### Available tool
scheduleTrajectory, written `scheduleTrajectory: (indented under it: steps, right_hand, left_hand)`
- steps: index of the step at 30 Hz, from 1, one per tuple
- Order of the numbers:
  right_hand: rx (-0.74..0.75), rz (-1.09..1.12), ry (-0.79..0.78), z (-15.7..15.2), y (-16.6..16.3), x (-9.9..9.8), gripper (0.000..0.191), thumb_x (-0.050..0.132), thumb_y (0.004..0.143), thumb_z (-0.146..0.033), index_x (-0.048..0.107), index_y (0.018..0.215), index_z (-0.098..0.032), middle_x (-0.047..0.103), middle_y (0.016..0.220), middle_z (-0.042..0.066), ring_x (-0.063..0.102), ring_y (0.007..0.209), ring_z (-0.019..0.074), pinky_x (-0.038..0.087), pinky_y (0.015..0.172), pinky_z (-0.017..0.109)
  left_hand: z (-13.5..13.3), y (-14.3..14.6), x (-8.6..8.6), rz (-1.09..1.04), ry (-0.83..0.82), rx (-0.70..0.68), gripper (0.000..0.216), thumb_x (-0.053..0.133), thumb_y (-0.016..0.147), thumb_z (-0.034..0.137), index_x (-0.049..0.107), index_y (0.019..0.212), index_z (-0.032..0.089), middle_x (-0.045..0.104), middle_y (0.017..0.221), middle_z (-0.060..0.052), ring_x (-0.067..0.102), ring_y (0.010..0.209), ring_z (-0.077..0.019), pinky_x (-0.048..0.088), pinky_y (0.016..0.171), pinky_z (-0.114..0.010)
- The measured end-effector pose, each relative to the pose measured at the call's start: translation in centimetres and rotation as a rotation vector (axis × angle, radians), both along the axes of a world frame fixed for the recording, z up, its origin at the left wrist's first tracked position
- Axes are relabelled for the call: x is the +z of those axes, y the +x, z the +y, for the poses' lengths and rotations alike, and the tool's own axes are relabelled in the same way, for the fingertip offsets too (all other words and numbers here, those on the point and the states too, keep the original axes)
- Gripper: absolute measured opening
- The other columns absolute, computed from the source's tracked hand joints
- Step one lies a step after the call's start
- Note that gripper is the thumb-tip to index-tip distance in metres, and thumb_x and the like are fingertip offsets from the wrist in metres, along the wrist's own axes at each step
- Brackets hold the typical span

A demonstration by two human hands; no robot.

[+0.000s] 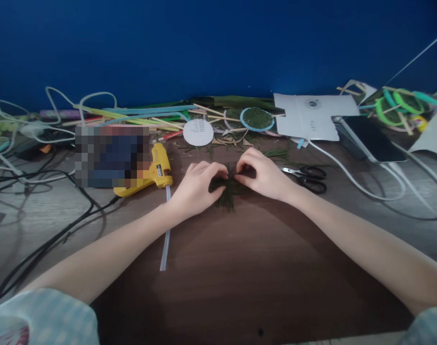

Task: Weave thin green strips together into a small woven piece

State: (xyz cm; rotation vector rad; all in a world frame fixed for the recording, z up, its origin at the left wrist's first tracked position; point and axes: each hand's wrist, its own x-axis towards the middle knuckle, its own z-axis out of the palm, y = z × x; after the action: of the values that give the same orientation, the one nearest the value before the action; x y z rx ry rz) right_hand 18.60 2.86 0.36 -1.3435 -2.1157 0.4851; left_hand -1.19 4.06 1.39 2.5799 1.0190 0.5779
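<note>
Dark green grass-like strips [225, 199], crossing each other, lie on the brown board between my two hands. My left hand [197, 189] is closed at their left side, thumb and fingers pinching the strips. From the right, my right hand [263, 175] pinches the same bundle with thumb and forefinger. The fingers hide part of the strips where they cross. Just left of my left hand lies a yellow hot glue gun [157, 167] with a clear glue stick [166, 244] coming out of its back. Black-handled scissors [308, 176] rest beyond my right wrist.
Behind the hands lie a white paper disc [198, 132], a blue-rimmed round piece [257, 119] and coloured sticks. A white card [308, 117] and a phone [371, 139] with a white cable stand at right. Black cables [85, 206] run along the left. A blue wall [218, 48] closes the back.
</note>
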Motion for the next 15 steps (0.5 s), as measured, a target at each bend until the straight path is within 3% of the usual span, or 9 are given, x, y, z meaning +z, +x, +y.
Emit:
scheduleTrajectory:
  steps: [15]
  right_hand:
    - [-0.045,0.075,-0.074,0.36,-0.05,0.71,0.018,0.063,0.076,-0.025,0.053,0.063,-0.018,0.051,0.080,0.003,0.051,0.076,0.0158,0.040,0.070,0.031]
  left_hand:
    - [0.20,0.11,-0.03,0.049,-0.011,0.010,0.016,0.057,0.076,0.017,0.055,0.092,0.020,0.063,0.092,0.000,0.054,0.091,-0.0181,0.035,0.085,-0.033]
